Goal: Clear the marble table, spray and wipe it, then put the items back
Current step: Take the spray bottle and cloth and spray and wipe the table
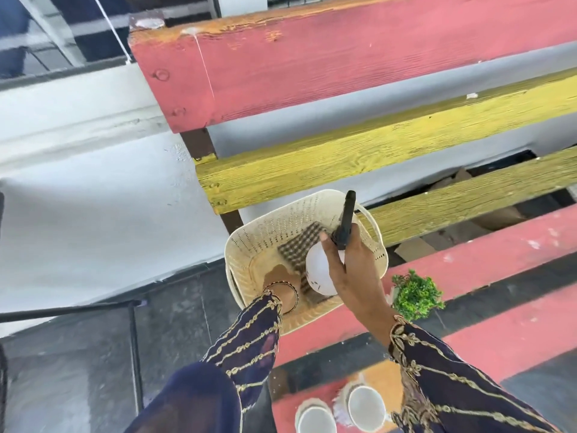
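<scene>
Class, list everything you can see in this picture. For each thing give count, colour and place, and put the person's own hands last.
Bench: one, red and yellow slats, across the right of the view.
Basket: one, cream, at the bench's left end.
Cloth: one, brown-and-cream check, inside the basket.
Spray bottle: one, white with a black head, over the basket.
Plant: one, green, on the bench right of the basket.
Cups: two, white, at the bottom edge.
Floor: one, dark tiles, lower left.
Left hand: one, reaching into the basket, fingers hidden.
Right hand: one, gripping the spray bottle's neck.
</scene>
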Demonstrator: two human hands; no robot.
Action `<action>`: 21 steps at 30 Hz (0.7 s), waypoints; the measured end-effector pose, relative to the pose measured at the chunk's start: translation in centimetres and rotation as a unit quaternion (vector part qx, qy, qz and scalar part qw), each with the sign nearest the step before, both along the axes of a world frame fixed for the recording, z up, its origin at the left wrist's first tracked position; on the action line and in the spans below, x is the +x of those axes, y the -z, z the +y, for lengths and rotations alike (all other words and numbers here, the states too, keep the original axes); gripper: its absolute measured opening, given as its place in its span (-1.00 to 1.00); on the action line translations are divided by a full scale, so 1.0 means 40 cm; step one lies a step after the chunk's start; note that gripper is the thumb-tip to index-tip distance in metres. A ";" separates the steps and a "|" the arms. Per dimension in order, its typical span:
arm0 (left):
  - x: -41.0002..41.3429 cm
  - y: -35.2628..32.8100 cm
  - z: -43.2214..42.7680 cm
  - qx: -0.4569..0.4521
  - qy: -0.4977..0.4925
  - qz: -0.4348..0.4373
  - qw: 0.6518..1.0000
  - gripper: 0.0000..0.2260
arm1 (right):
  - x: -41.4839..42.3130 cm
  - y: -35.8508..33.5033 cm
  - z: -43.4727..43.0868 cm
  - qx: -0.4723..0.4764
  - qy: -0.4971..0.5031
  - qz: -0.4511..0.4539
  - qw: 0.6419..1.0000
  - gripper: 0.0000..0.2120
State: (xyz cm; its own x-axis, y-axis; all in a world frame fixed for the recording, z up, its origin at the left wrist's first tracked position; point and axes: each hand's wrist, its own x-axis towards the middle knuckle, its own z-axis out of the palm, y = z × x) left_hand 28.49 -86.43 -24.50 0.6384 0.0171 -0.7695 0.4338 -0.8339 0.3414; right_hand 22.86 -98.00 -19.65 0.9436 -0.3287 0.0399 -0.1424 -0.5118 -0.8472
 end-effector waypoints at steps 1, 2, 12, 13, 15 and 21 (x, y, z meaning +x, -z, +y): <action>0.004 0.007 -0.007 -0.026 -0.058 0.005 0.998 -0.56 | -0.003 0.002 -0.005 0.005 0.000 0.000 1.000 -0.81; 0.007 0.021 -0.016 -0.054 -0.103 0.014 0.993 -0.52 | -0.007 0.008 -0.013 0.009 -0.003 0.001 1.000 -0.79; 0.021 -0.007 -0.030 -0.159 -0.189 -0.003 0.969 -0.80 | -0.013 0.003 -0.023 0.010 -0.032 0.016 0.999 -0.88; 0.022 -0.027 -0.030 -0.178 -0.203 -0.029 0.962 -0.81 | -0.011 -0.014 -0.018 0.013 -0.032 0.015 0.999 -0.89; 0.019 -0.083 -0.015 -0.192 -0.221 -0.084 0.953 -0.78 | -0.003 -0.059 0.002 0.020 -0.033 0.004 0.999 -0.92; -0.005 -0.296 0.119 -0.229 -0.273 -0.202 0.912 -0.77 | 0.023 -0.255 0.102 0.035 -0.023 -0.057 0.998 -0.78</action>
